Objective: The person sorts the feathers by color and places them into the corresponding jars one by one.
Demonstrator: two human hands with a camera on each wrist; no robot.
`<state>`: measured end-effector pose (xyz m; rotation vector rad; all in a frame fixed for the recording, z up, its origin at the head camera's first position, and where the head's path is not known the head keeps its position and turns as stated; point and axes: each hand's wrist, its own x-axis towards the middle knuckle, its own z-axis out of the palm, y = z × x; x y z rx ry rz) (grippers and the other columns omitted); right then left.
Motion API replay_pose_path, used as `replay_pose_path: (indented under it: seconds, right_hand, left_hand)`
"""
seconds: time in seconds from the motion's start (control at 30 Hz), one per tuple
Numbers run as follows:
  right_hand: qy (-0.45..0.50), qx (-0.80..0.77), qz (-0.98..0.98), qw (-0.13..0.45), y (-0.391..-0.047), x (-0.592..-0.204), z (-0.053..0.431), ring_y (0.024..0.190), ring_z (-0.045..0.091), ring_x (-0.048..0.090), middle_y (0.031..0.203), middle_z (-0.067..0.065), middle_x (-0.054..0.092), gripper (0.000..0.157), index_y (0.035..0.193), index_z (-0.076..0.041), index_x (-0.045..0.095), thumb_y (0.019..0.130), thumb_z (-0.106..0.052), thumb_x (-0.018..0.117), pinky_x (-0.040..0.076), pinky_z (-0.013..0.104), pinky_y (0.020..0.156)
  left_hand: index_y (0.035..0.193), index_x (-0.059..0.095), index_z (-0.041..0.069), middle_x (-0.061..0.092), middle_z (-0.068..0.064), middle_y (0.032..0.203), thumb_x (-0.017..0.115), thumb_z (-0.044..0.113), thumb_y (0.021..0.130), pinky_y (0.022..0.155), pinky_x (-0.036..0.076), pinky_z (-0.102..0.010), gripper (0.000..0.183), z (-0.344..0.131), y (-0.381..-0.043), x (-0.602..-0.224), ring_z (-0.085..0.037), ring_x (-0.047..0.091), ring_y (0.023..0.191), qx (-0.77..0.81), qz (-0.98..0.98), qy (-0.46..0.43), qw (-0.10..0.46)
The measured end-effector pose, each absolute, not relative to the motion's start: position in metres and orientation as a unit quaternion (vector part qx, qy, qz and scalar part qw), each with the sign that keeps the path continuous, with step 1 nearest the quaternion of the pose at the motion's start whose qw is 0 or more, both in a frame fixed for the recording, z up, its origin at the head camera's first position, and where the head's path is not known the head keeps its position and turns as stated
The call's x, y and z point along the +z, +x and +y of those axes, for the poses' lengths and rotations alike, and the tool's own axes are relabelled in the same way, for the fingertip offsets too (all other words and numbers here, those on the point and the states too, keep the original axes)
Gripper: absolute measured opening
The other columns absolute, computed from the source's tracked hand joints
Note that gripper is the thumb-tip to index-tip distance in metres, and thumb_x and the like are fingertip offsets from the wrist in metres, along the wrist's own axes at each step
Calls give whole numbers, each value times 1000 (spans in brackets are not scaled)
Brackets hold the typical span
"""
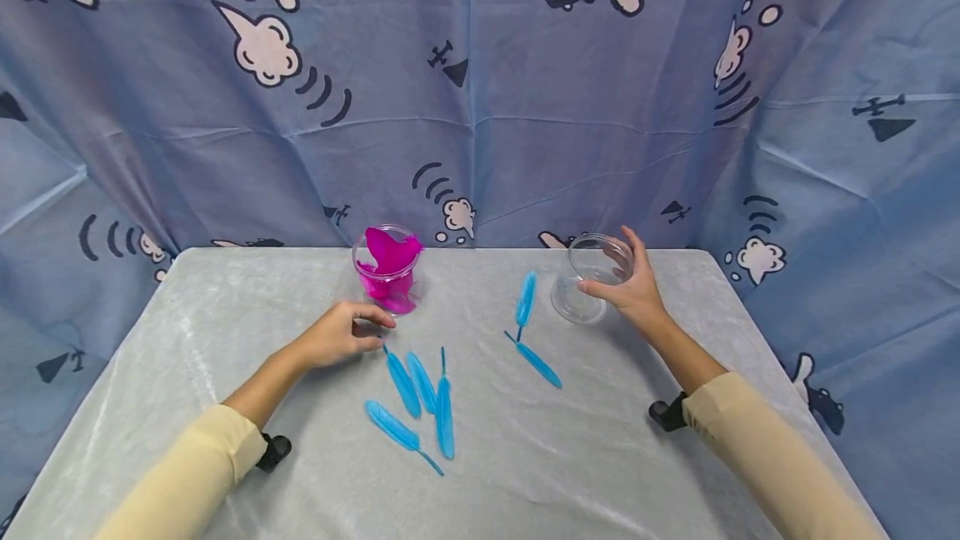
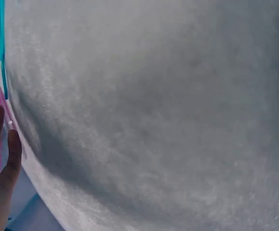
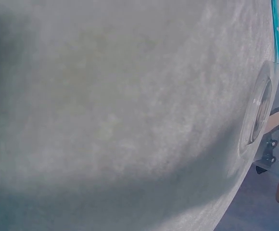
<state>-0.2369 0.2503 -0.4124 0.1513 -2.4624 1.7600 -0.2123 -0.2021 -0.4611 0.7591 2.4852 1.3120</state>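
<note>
My right hand [image 1: 633,288] grips a clear plastic cup [image 1: 581,302] at the back right of the table, thumb across its near side and fingers around the far side. The cup holds nothing and its base is at the tabletop. My left hand [image 1: 347,335] hovers with loosely bent fingers just in front of a second clear cup [image 1: 389,275], which holds magenta feathers [image 1: 393,252]. Its fingertips are close to the quill of a blue feather [image 1: 403,384]. In the left wrist view the left fingers [image 2: 14,149] are spread with nothing between them.
Several blue feathers [image 1: 444,419] lie loosely grouped at the middle of the table. Two more blue feathers [image 1: 538,363] lie left of the gripped cup. A pale cloth [image 1: 300,457] covers the table, and a blue printed curtain [image 1: 525,173] hangs behind its back edge.
</note>
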Motion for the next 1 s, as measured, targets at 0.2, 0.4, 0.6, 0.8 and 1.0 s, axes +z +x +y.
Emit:
replay_pose_path:
  seconds: [0.2,0.4,0.6,0.8,1.0]
  right_hand:
    - [56,586,-806,60,-238,-415,253,144,42,26,155,25,30,108,157,-3,9,78,3,81,18,60,116]
    - [56,585,-807,63,-239,-418,254,144,40,29,155,24,31,108,157,-4,10,77,3,81,19,59,116]
    - [57,592,-801,62,-240,-419,254,144,40,28,155,24,30,107,157,-4,10,77,4,81,19,59,116]
    - [52,591,-803,60,-240,-418,253,144,39,28,156,23,30,107,157,-3,9,78,4,80,18,58,116]
    - [52,590,-803,59,-239,-418,253,145,39,28,156,23,29,106,157,-2,10,78,4,80,18,58,117]
  left_hand:
    - [112,70,-3,71,-12,109,68,-11,85,100,47,-51,28,-202,-213,-469,-30,64,109,431,852,273,115]
    - [110,71,0,72,-7,106,65,-13,84,100,46,-49,30,-201,-214,-474,-29,62,111,418,855,282,117]
    - [109,71,0,72,-5,102,64,-14,84,97,48,-48,29,-200,-215,-476,-25,65,103,415,857,284,116]
    - [107,71,-1,72,-3,93,64,-14,84,89,51,-43,27,-200,-216,-477,-20,66,92,418,856,279,122]
    - [101,72,2,70,0,87,65,-14,83,85,53,-37,24,-198,-215,-475,-18,66,86,396,865,286,113]
